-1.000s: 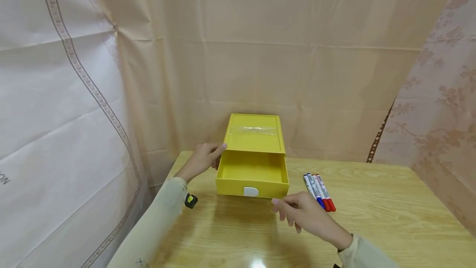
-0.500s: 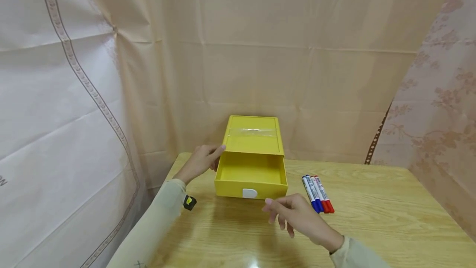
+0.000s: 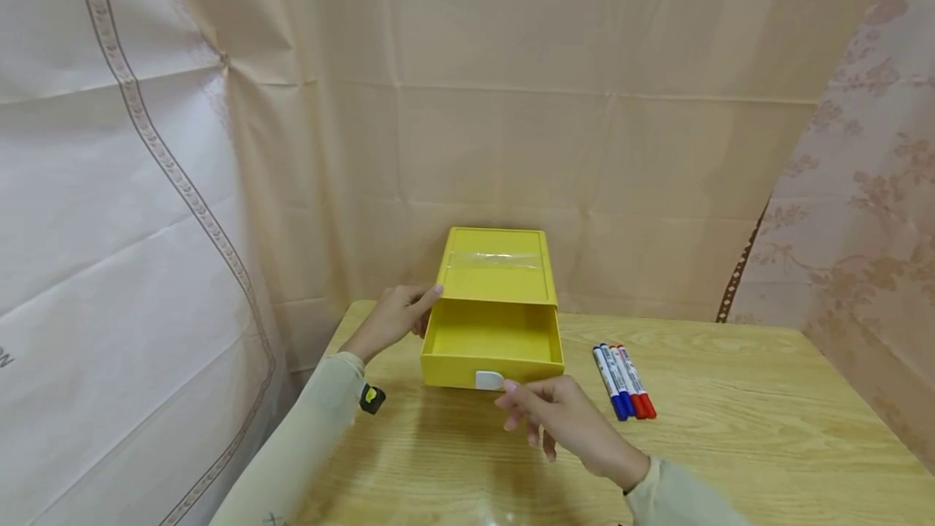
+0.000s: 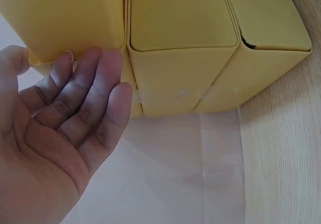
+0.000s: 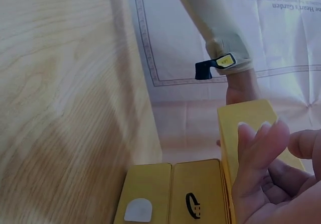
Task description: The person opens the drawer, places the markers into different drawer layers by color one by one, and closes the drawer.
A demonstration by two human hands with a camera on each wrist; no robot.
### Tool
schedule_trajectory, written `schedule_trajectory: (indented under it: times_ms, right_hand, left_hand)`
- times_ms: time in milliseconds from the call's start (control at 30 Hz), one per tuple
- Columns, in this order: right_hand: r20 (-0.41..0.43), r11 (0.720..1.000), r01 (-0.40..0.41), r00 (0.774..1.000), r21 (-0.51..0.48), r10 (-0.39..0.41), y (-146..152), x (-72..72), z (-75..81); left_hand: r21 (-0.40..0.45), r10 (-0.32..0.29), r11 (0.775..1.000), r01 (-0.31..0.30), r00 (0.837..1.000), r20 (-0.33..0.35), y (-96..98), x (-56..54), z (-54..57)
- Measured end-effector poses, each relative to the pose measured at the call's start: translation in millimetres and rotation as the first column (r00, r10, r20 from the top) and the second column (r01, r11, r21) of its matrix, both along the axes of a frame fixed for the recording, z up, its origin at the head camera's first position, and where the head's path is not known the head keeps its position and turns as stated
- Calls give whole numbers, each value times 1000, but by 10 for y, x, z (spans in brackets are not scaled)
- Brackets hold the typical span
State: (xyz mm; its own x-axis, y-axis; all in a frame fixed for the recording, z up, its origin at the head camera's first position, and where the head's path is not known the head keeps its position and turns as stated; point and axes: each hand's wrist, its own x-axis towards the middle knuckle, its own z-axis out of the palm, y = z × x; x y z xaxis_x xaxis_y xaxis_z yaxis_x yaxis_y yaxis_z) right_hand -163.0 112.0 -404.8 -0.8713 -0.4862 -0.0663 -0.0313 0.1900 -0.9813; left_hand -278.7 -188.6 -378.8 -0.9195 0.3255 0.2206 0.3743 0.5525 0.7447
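Note:
A yellow drawer cabinet (image 3: 498, 278) stands at the back of the table, its top drawer (image 3: 453, 372) pulled out and bare inside. My left hand (image 3: 394, 316) rests against the cabinet's left side, thumb at the top edge. In the left wrist view its fingers (image 4: 108, 76) lie loosely bent along the yellow wall. My right hand (image 3: 566, 420) is at the front of the pulled-out drawer, thumb and index tip beside a white tab (image 3: 489, 380); I cannot tell whether they touch it. In the right wrist view, its fingers (image 5: 261, 146) are bent before the drawer front.
Several markers (image 3: 624, 381) with blue and red caps lie side by side on the wooden table (image 3: 738, 404), right of the cabinet. Lower drawers (image 5: 145, 184) show in the right wrist view, one with a black strap (image 5: 192, 206). Cloth (image 3: 497, 104) hangs behind.
My right hand has moved left along the drawer front, from its right corner to the white tab. The left hand, drawer and markers have kept their places.

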Motion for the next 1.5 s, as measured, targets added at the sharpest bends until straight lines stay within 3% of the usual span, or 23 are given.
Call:
schedule_trajectory:
  times_ms: [567, 1000, 1500]
  right_hand:
    - [55, 999, 20, 998, -29, -18, -106, -1, -32]
    - [148, 996, 31, 989, -80, -19, -170, -39, -25]
    - [175, 986, 63, 984, -155, -35, -225, -42, -73]
  left_hand:
    - [-18, 15, 1000, -15, 1000, 3, -2, 17, 33]
    - [-18, 7, 1000, -7, 1000, -6, 0, 12, 21]
    - [-23, 5, 1000, -6, 1000, -24, -3, -4, -11]
